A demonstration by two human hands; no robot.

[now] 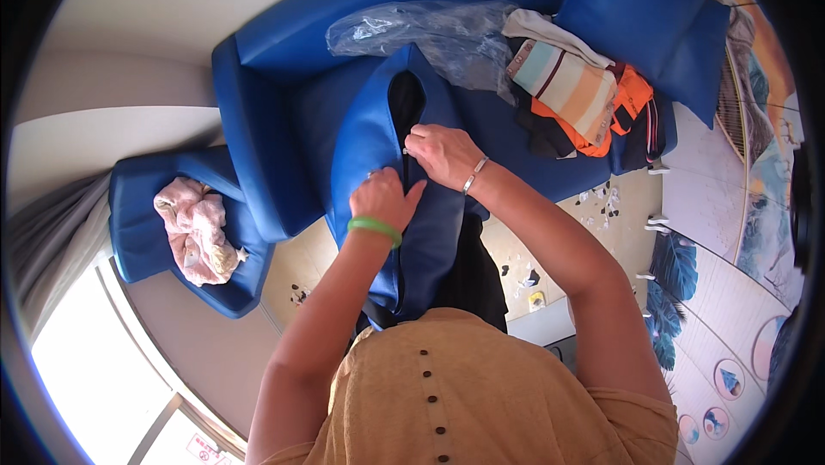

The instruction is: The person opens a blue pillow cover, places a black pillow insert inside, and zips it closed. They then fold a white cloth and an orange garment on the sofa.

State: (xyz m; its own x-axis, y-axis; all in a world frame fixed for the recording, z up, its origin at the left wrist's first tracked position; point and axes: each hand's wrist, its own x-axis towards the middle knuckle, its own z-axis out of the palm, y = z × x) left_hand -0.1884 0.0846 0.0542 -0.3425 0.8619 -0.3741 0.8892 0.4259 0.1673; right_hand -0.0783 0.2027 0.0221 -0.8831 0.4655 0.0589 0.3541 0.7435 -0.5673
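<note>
A blue leather-like cushion cover [359, 140] stretches from my waist towards the sofa. Its long black zipper [400, 280] runs down the middle and gapes at the far end, where the inside looks dark. My right hand [443, 156] is closed in a pinch at the lower end of that gap, apparently on the zipper's small pull, which the fingers mostly hide. Just below and to the left, my left hand [382, 200] grips the cover beside the zipper, fingers bent and thumb reaching across the seam.
Behind lies a blue sofa [301, 113] with crumpled clear plastic [430, 31], folded clothes [567, 87] and a blue cushion [632, 14]. A pink fluffy cloth [196, 229] rests on a blue seat at left. Black and white scraps [600, 200] dot the floor.
</note>
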